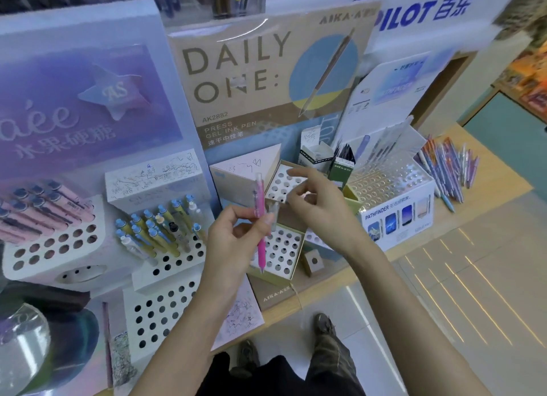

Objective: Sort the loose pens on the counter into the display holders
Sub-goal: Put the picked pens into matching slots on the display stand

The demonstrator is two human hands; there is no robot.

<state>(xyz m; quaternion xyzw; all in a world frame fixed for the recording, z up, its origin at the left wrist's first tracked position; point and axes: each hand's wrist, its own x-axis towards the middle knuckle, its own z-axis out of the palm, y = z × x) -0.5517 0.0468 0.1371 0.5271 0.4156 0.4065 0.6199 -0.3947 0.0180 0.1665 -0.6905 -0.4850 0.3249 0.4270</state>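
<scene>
Placing step: left grip [235, 241] pinches the pink pen [260, 200] upright; right grip [319, 201] hovers loose-fingered, empty; next, lower the tip into a free holder [291, 247] hole

Two hands here: left hand [236, 238], right hand [319, 206]. One pink pen [260, 218]. Six hole-punched display holders [159, 306] by my count. Then the loose pens [447, 170] far right — a dozen-ish, too bunched to count exactly.
</scene>
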